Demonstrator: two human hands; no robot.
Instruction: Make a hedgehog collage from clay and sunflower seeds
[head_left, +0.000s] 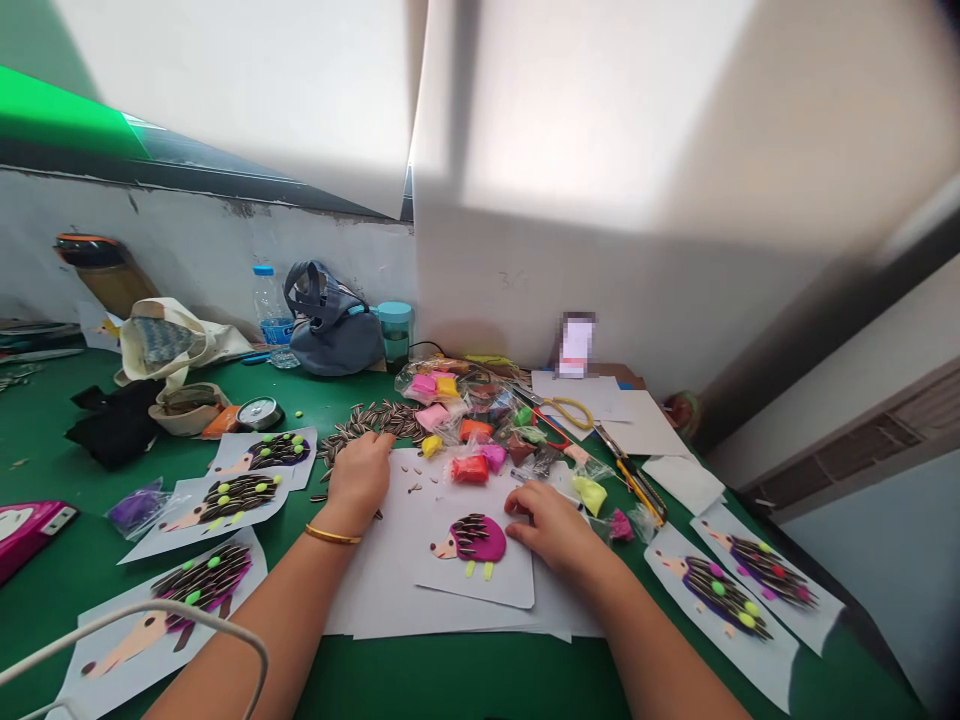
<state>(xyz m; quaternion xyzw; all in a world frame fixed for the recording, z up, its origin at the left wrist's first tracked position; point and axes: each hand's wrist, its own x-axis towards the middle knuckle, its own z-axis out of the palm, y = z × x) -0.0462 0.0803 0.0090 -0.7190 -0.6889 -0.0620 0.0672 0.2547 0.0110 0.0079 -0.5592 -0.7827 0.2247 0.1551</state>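
Magenta clay forms the body of a hedgehog picture (480, 540) on a small white card, flat on larger white sheets (375, 590) at the centre of a green table (420, 680). It lies between the two hands, slightly lower than both. The left hand (363, 470), fingers curled downward, touches the near edge of a pile of striped seeds (382, 420); whether it grips any is hidden. The right hand (541, 515) is loosely curved, thumb and fingers parted, holding nothing visible, its fingertips just beside the magenta body. Bagged coloured clay (469, 468) sits beyond the card.
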